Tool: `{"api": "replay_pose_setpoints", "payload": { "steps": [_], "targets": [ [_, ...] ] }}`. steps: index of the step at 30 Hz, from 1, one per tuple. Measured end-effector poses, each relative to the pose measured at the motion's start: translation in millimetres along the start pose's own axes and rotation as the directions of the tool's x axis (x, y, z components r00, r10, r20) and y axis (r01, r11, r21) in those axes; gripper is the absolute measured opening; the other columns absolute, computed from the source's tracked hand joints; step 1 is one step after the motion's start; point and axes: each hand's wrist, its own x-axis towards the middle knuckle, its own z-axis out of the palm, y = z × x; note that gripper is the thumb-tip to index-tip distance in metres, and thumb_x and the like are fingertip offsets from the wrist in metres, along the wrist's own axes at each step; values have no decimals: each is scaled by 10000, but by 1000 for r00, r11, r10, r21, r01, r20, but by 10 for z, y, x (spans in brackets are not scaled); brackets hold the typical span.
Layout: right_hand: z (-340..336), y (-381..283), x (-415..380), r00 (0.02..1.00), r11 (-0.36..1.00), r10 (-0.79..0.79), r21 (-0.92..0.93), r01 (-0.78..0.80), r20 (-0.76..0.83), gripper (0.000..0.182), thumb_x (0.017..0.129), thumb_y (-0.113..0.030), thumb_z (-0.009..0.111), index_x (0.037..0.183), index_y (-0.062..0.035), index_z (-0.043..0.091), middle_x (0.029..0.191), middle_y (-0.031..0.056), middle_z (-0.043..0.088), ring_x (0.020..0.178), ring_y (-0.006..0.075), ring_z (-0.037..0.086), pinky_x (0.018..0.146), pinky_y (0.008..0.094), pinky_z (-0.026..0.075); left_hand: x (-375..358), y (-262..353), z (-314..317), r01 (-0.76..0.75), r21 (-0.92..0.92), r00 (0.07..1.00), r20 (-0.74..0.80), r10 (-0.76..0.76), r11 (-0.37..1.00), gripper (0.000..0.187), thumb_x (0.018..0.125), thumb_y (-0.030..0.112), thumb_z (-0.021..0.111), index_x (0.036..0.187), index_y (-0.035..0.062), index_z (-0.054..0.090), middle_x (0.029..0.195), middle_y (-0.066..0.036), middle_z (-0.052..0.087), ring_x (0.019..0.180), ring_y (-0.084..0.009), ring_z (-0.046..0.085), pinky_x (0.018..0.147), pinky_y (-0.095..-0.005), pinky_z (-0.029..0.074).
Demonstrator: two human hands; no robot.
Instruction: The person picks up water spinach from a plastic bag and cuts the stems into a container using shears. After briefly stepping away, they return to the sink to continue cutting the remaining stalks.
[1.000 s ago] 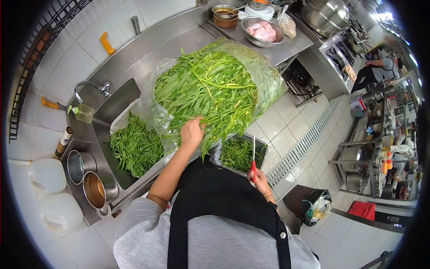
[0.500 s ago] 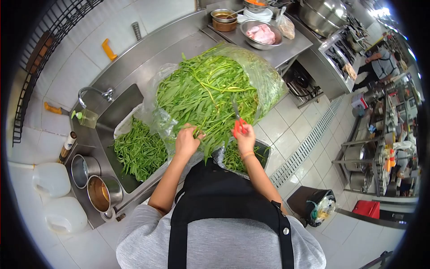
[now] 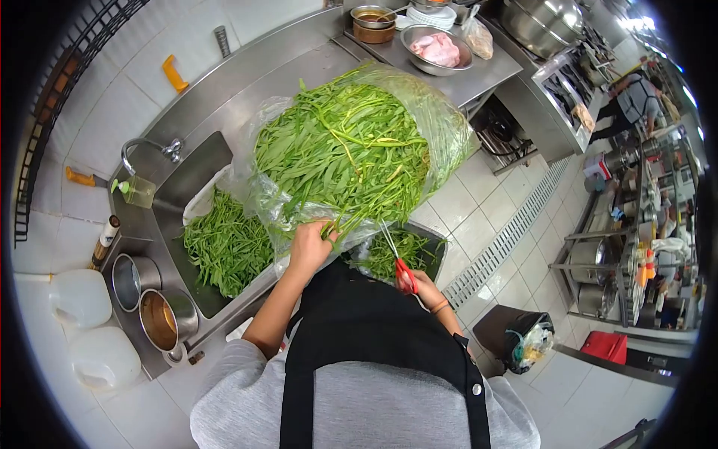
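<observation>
Greens in clear bag R of sink, at table edge w/ tile floor past it. L hand mostly closed, pinching stems; R hand curled round red scissors.

Clear plastic bag of leafy green stems, its underside hidden, dark rectangular bin below it, partly covered by black apron, small metal bowl above it, cut off, distant grey-clad person right of it, blurred.

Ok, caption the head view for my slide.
Left hand at the greens, right hand holding red scissors above a bin of cut greens.
</observation>
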Motion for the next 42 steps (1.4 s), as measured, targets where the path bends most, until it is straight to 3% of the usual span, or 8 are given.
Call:
{"api": "replay_pose_setpoints", "payload": {
  "steps": [8, 16, 24, 28, 31, 35, 36, 42],
  "targets": [
    [214, -311, 572, 988, 997, 6, 72, -17, 157, 411, 856, -446, 542, 698, -66, 543, 663, 14, 539, 590, 90, 501, 579, 241, 433, -64, 59, -1, -105, 34, 994, 5, 105, 994, 162, 700, 99, 664, 838, 17, 648, 817, -187, 630, 733, -357, 600, 676, -384, 478],
    [-79, -45, 214, 969, 997, -70, -24, 78, 238, 236, 849, -250, 595, 738, -46, 550, 667, -11, 520, 597, 73, 465, 588, 223, 400, -99, -42, -236, -28, -69, 1000, -11, 27, 997, 153, 709, 102, 677, 840, 26, 653, 876, -165, 638, 788, -328, 608, 719, -361, 479],
    [-384, 563, -425, 999, 999, -18, 48, 19, -33, 219, 858, -257, 595, 785, -60, 535, 667, -41, 482, 596, 50, 435, 558, 192, 369, -159, -417, -1374, 157, -232, 813, -521, -259, 960, 150, 846, 171, 581, 904, 35, 556, 734, -61, 569, 648, -142, 513, 603, -281, 432],
    [-286, 488, -292, 999, 998, -37, 43, 37, -11, 223, 868, -273, 581, 816, -63, 532, 700, -41, 487, 622, 51, 430, 563, 201, 363, -101, -1239, -1533, 292, 58, 868, -435, -239, 955, 359, 807, 246, 630, 1075, 27, 532, 900, -158, 597, 822, -292, 576, 755, -373, 446],
    [-84, 253, -94, 999, 999, -48, -24, 48, -2, 270, 865, -302, 581, 762, -56, 541, 681, -48, 472, 614, 47, 415, 556, 200, 350, 33, -803, -1361, 597, 665, 722, -203, -661, 448, 753, 642, 352, 771, 1224, 13, 435, 1210, -178, 476, 1067, -385, 486, 890, -422, 436],
    [50, 86, 235, 997, 985, -18, -172, 30, 74, 317, 872, -359, 557, 746, -68, 534, 671, -37, 480, 586, 47, 410, 537, 190, 336, 156, -475, -543, 136, 228, 981, -169, -98, 964, 226, 691, 151, 704, 866, 20, 644, 958, -165, 616, 929, -295, 578, 804, -371, 460],
    [74, 55, 285, 997, 984, -20, -175, 33, 76, 317, 872, -359, 557, 746, -68, 534, 671, -37, 480, 586, 47, 410, 537, 190, 336, 202, -382, -303, 64, 18, 997, -47, -63, 998, 172, 714, 152, 686, 835, 37, 645, 918, -144, 625, 865, -290, 594, 757, -359, 472],
    [96, 29, 239, 980, 973, 165, -143, -181, -113, 337, 874, -380, 553, 728, -76, 540, 632, -50, 470, 541, 36, 391, 490, 179, 311, 333, -146, 580, -168, 205, 983, -37, 179, 964, 163, 689, 146, 702, 743, 47, 586, 755, -105, 581, 735, -285, 569, 640, -371, 456]
  ]
}}
